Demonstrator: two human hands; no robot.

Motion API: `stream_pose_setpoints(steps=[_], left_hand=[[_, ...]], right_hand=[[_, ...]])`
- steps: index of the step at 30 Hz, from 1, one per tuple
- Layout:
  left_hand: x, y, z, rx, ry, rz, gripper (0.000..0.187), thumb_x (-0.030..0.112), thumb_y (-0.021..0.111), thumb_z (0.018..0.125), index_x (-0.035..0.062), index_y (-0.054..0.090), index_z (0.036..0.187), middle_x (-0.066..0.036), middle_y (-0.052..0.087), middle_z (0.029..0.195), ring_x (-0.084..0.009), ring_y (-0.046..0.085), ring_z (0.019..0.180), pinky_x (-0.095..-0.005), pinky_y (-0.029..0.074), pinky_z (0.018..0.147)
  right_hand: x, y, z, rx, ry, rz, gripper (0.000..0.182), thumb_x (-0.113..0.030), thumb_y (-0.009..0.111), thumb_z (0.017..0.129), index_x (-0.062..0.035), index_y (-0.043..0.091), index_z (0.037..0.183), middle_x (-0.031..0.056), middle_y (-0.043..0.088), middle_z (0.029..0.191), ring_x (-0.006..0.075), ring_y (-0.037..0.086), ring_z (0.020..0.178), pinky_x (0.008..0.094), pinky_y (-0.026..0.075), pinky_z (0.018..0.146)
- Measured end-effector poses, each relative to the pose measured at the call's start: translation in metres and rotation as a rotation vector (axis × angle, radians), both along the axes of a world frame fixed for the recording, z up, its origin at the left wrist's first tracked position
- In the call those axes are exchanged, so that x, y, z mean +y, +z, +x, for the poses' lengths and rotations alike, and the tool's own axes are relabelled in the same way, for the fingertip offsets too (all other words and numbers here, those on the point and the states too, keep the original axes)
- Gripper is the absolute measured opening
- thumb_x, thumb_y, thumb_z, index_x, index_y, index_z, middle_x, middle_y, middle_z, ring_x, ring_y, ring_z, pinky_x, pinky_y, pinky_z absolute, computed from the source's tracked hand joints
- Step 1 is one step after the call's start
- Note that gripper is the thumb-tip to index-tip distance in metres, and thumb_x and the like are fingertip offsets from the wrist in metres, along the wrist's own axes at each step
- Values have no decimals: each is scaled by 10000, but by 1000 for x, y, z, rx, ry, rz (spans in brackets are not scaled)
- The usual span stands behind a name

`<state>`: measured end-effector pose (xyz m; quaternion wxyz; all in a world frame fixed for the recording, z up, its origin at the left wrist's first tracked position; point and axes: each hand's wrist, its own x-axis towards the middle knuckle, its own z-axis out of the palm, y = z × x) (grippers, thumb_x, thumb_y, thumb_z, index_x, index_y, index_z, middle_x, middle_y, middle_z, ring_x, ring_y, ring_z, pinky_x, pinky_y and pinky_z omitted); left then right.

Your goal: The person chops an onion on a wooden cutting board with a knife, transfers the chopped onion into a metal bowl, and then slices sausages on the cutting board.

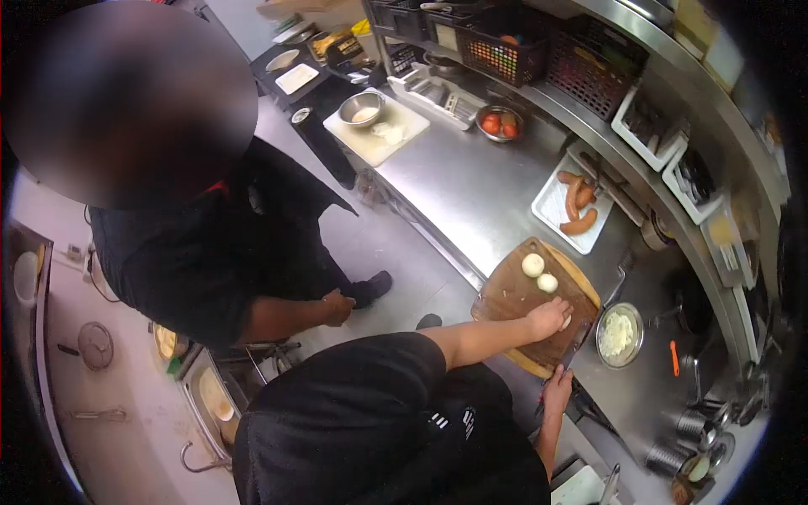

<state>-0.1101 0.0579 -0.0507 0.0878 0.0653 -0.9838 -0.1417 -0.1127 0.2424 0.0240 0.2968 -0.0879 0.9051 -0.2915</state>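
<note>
A brown wooden cutting board point(513, 299) lies at the counter's front edge, with two peeled white onions point(533, 265) towards its far side. My left hand point(549, 320) rests on the board, its fingers curled over a small pale piece point(566, 322) that they mostly hide. At the board's near right corner my right hand point(557, 390) is closed round the handle of a knife point(577, 341), whose blade points over the board's right side. A metal bowl point(619, 335) of chopped white pieces stands just right of the board.
Sausages point(576, 202) lie on a white tray point(545, 206) behind the board. A bowl of tomatoes point(499, 124) and a white cutting board point(404, 139) stand farther back. An orange-handled tool point(674, 358) lies at the right. Another person point(210, 244) stands at the left.
</note>
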Motion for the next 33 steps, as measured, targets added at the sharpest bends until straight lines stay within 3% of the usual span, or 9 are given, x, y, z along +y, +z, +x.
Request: stream_pose_setpoints(steps=[3,5,7,10,11,13,18,21,33], left_hand=[[0,2,3,5,4,138,516,200,581,795,-62,514,1235,-136,527,1249,-273,505,1054,-356,393,940],[3,-11,0,146,-61,-128,374,172,513,817,-48,569,1114,-126,567,1094,-286,522,960,-345,434,899],[-5,43,13,103,48,639,277,148,473,822,13,623,1011,-179,581,1041,-310,541,994,-375,440,897],[-8,16,-2,-10,-115,361,267,165,543,805,57,624,1035,-180,609,1037,-328,586,910,-392,477,851],[-3,12,-7,-26,-33,469,323,131,572,796,47,594,1107,-183,605,1069,-319,585,923,-379,480,856],[-16,4,-6,31,-171,38,613,251,647,799,-34,430,1297,-200,523,1212,-340,495,1083,-376,431,926],[-5,26,-20,-180,-120,18,765,301,640,807,-98,288,1357,-200,516,1180,-309,491,1102,-353,447,915],[-4,25,-22,-286,-104,-166,758,334,624,815,-87,301,1356,-181,474,1213,-304,463,1135,-374,461,898],[7,12,-24,-270,-109,-386,352,190,487,862,-6,529,1151,-142,482,1126,-261,527,1027,-321,523,750]], right_hand=[[6,-20,-17,-128,17,61,459,-354,369,985,34,428,1223,246,610,853,332,601,552,413,492,513],[28,-73,-32,351,283,-6,463,-344,386,983,55,446,1208,260,607,881,384,620,754,452,490,700],[13,-55,-28,248,193,-120,454,-343,437,965,67,511,1144,293,603,954,415,587,932,464,440,816],[16,-21,-27,211,246,7,486,-381,521,914,90,573,1025,295,614,955,416,590,954,469,447,794],[31,-49,-34,95,229,97,486,-379,499,926,89,536,1050,285,623,877,406,630,819,467,473,727],[30,-36,-25,18,152,1,480,-350,478,944,81,433,1151,181,580,604,271,566,410,388,482,454],[25,-6,-14,-147,27,10,460,-376,405,964,67,477,1067,237,628,707,376,633,606,470,499,625],[15,-27,-18,311,209,77,423,-356,403,965,53,489,1033,274,626,749,441,621,692,515,482,646],[-6,4,-10,235,169,51,401,-345,393,966,46,476,1006,329,607,783,507,589,791,566,454,722]])
